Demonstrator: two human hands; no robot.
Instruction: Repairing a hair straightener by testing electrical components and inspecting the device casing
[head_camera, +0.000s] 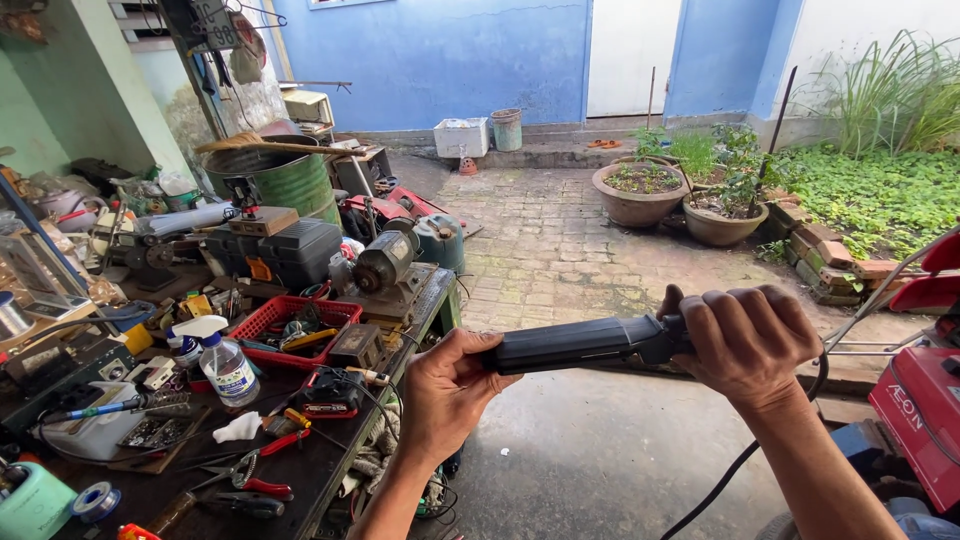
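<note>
Both forearms are reaching up from six o'clock. The left hand (445, 392) is curling its fingers at its three o'clock side, thumb on top. The right hand (745, 340) is clenching, knuckles facing up, pointing toward nine o'clock.

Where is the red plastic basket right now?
In the head view, the red basket sits on the cluttered workbench at left, between the clear spray bottle and the grey motor, left of the left hand.

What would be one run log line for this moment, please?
left hand: holds black bar | right hand: grips its other end | workbench: at left
</note>
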